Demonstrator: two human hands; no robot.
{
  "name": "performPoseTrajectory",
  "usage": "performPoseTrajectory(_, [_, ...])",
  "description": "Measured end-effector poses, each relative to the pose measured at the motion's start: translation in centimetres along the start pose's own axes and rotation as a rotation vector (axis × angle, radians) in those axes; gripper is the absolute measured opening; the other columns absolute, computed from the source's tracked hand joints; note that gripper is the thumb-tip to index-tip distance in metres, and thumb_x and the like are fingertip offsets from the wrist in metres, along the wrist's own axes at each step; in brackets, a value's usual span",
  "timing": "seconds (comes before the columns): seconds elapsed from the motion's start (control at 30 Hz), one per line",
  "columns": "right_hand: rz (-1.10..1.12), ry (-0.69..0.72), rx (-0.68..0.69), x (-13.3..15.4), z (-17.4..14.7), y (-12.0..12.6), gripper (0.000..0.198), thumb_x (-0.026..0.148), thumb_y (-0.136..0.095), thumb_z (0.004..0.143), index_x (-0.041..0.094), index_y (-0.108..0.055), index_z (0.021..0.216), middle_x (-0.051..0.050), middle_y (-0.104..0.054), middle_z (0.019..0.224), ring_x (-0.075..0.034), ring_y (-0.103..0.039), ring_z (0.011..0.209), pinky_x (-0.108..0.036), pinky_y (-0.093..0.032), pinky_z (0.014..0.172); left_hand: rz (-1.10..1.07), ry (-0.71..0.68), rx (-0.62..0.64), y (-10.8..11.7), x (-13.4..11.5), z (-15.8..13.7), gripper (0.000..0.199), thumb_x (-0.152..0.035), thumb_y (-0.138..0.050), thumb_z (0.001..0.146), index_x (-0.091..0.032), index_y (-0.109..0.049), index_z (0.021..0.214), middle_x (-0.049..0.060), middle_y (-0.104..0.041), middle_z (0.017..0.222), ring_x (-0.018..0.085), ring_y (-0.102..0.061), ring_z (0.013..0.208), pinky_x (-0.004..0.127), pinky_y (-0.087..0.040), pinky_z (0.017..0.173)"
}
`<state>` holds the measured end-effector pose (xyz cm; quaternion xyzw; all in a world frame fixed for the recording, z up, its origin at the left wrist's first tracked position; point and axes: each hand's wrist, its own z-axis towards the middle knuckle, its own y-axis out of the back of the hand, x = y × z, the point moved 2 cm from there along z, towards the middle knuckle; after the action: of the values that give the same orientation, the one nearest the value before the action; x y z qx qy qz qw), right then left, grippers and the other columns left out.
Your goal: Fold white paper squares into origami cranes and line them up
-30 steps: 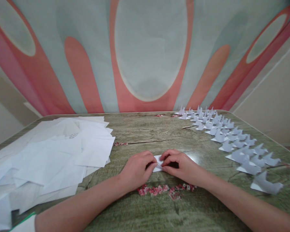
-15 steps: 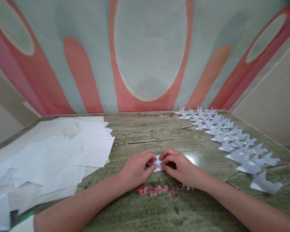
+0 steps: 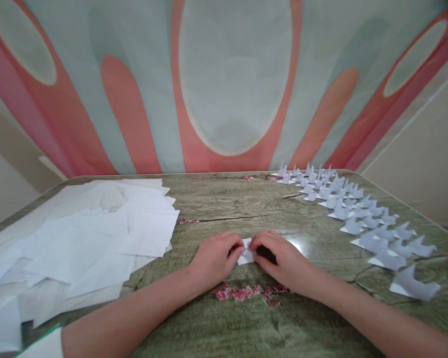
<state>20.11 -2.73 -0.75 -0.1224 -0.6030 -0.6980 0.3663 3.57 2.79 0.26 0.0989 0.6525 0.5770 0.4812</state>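
Note:
Between my hands, at the middle of the table, is a small folded piece of white paper. My left hand pinches its left side with thumb and forefinger. On its right side, my right hand has thumb and fingertips closed on the paper too. The fingers cover parts of the folds, so the exact shape of the paper is hard to make out. Both wrists hover low over the tabletop.
A loose heap of white paper sheets covers the table's left side. Several folded white paper birds stand in rows along the right. The wood-patterned table has printed pink flowers and meets a patterned wall at the back.
My fingers have shifted on the folded paper, and more of its lower part shows between the hands. The whole view has moved slightly; heap and birds stay put.

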Motion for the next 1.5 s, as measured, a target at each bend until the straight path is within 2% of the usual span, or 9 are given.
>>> performPoseTrajectory(0.17, [-0.161,0.097,0.097,0.6,-0.9,0.7,0.029,0.010,-0.042,0.084,0.020,-0.056,0.108,-0.007,-0.062,0.102,-0.019,-0.056,0.091,-0.034,-0.045,0.082,-0.032,0.052,-0.018,-0.2,0.1,-0.1,0.009,-0.025,-0.047,0.086,-0.019,-0.054,0.086,0.001,-0.060,0.078,0.015,-0.055,0.071,0.024,-0.042,0.064])
performPoseTrajectory(0.3, [-0.298,0.261,0.251,0.6,-1.4,1.3,0.050,0.003,-0.042,0.078,0.020,-0.048,0.125,-0.009,-0.057,0.118,-0.021,-0.052,0.107,-0.037,-0.041,0.093,-0.044,0.053,-0.040,-0.5,0.3,-0.3,0.008,-0.022,-0.047,0.085,-0.019,-0.051,0.091,0.001,-0.060,0.078,0.015,-0.056,0.072,0.025,-0.042,0.065])
performPoseTrajectory(0.4, [-0.351,0.310,0.308,0.4,-1.6,1.5,0.058,0.003,-0.044,0.075,0.019,-0.043,0.130,-0.010,-0.053,0.125,-0.022,-0.047,0.116,-0.039,-0.038,0.097,-0.030,0.037,-0.042,-0.6,0.4,-0.3,0.011,-0.020,-0.045,0.085,-0.018,-0.050,0.095,0.001,-0.060,0.080,0.015,-0.056,0.073,0.026,-0.043,0.066])
performPoseTrajectory(0.7, [-0.407,0.327,0.304,0.4,-1.6,1.1,0.049,0.008,-0.046,0.080,0.019,-0.046,0.128,-0.010,-0.054,0.124,-0.023,-0.048,0.113,-0.040,-0.039,0.096,0.017,-0.010,-0.033,-0.6,0.2,-0.4,0.014,-0.018,-0.041,0.087,-0.018,-0.051,0.097,0.004,-0.057,0.087,0.016,-0.054,0.080,0.027,-0.043,0.071])
performPoseTrajectory(0.93, [-0.458,0.319,0.324,0.7,-1.6,0.9,0.046,0.007,-0.044,0.081,0.015,-0.047,0.126,-0.012,-0.053,0.123,-0.025,-0.048,0.112,-0.042,-0.040,0.095,0.181,-0.092,0.012,-0.2,-0.2,-0.8,0.020,-0.018,-0.037,0.090,-0.017,-0.056,0.096,0.006,-0.053,0.093,0.017,-0.051,0.084,0.029,-0.043,0.077])
performPoseTrajectory(1.03, [-0.445,0.312,0.305,0.8,-1.6,0.9,0.045,0.007,-0.044,0.081,0.015,-0.047,0.126,-0.012,-0.054,0.122,-0.024,-0.047,0.113,-0.041,-0.039,0.095,0.323,-0.167,0.015,0.0,-0.6,-1.4,0.023,-0.019,-0.040,0.089,-0.018,-0.056,0.105,0.008,-0.055,0.105,0.021,-0.050,0.094,0.034,-0.042,0.081])
performPoseTrajectory(1.13, [-0.468,0.307,0.314,0.9,-1.6,0.9,0.043,0.009,-0.046,0.082,0.014,-0.048,0.125,-0.012,-0.055,0.120,-0.024,-0.047,0.112,-0.041,-0.039,0.095,0.432,-0.272,0.011,-0.2,-1.3,-2.4,0.029,-0.020,-0.040,0.090,-0.017,-0.051,0.117,0.008,-0.052,0.123,0.024,-0.044,0.112,0.040,-0.035,0.092])
performPoseTrajectory(1.23, [-0.498,0.310,0.326,1.0,-1.5,0.9,0.041,0.009,-0.046,0.083,0.013,-0.049,0.124,-0.012,-0.054,0.121,-0.023,-0.047,0.112,-0.040,-0.039,0.096,0.507,-0.280,0.015,-0.7,-1.7,-3.3,0.037,-0.031,-0.041,0.091,-0.014,-0.047,0.124,0.007,-0.049,0.130,0.026,-0.038,0.121,0.041,-0.030,0.097])
performPoseTrajectory(1.5, [-0.531,0.317,0.327,1.1,-1.7,1.0,0.045,0.008,-0.046,0.082,0.011,-0.046,0.127,-0.012,-0.052,0.124,-0.022,-0.046,0.115,-0.039,-0.039,0.097,0.625,-0.244,0.029,-1.4,-1.8,-3.7,0.048,-0.046,-0.037,0.090,-0.013,-0.048,0.124,0.006,-0.050,0.129,0.024,-0.037,0.122,0.038,-0.024,0.100])
